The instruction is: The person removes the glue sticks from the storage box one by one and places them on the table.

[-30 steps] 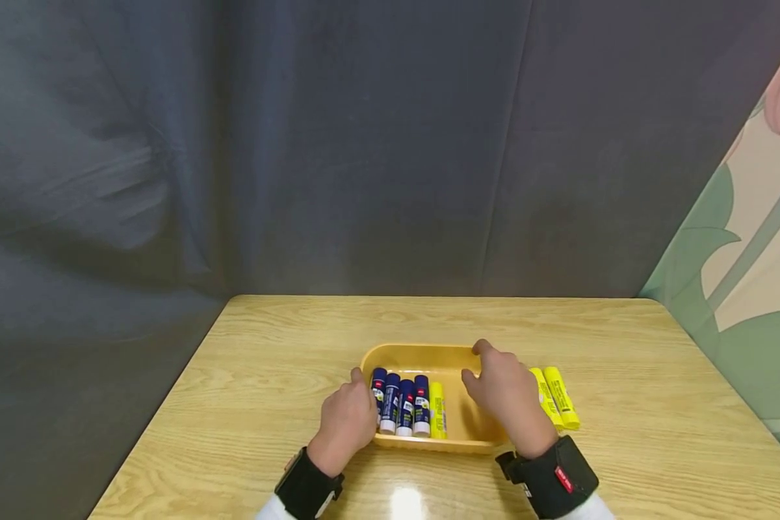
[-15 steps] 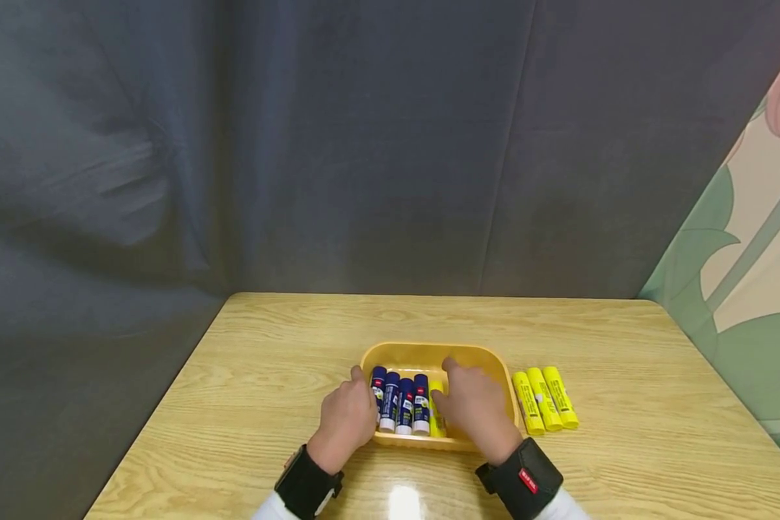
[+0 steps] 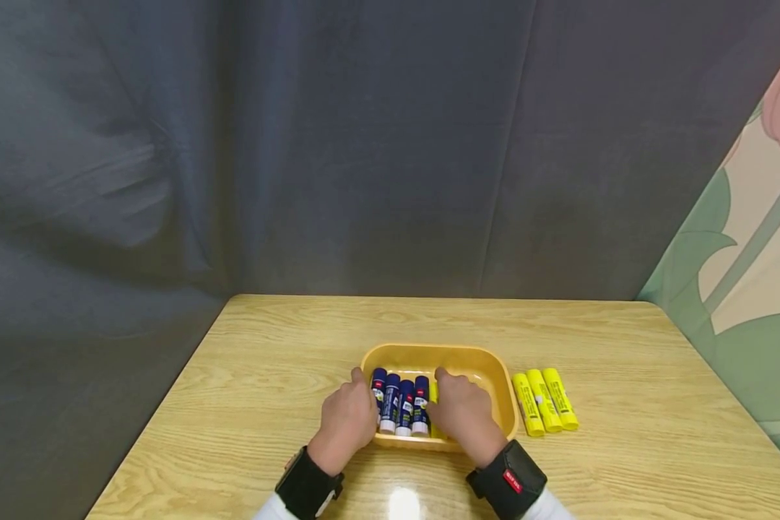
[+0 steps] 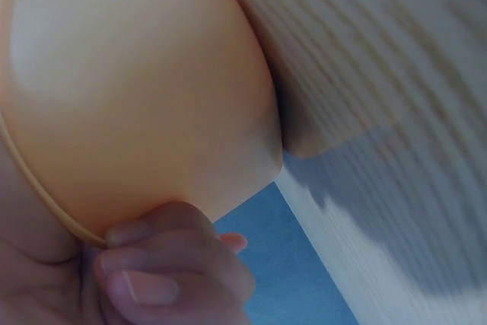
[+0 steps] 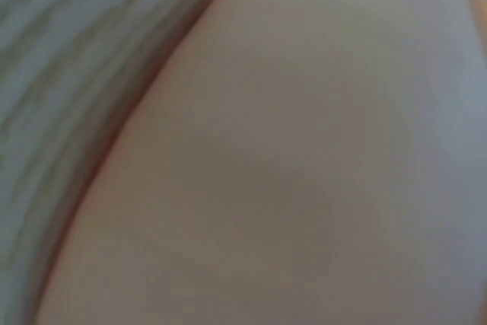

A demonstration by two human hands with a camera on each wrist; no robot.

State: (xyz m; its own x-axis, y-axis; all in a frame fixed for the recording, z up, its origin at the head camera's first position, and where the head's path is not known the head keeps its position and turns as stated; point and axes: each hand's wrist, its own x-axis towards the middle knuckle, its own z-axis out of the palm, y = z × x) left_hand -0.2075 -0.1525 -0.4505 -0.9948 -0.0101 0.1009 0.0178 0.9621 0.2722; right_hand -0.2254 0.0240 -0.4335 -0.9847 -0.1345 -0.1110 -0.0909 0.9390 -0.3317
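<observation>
My left hand (image 3: pixel 349 413) grips the left rim of a yellow plastic tray (image 3: pixel 455 352); in the left wrist view its fingers (image 4: pixel 163 253) curl over the rim against the outer wall. Inside the tray, several blue glue sticks (image 3: pixel 405 408) with white ends lie side by side at the left. Right of them is a yellow glue stick (image 3: pixel 434 392), partly covered by my right hand (image 3: pixel 463 413), whose thumb and forefinger are around it. The right wrist view catches only the tray's outer wall (image 5: pixel 289 142), so the right fingertips are hidden there.
Three yellow glue sticks (image 3: pixel 544 401) lie in a row on the wooden table (image 3: pixel 286 361), just right of the tray. A dark grey curtain (image 3: pixel 364 159) hangs behind the table, and a flower-patterned cloth (image 3: pixel 754 289) is at the right.
My right hand has moved left from above the tray's right side to the yellow glue stick inside, uncovering the third yellow stick on the table. The left hand stays on the rim.
</observation>
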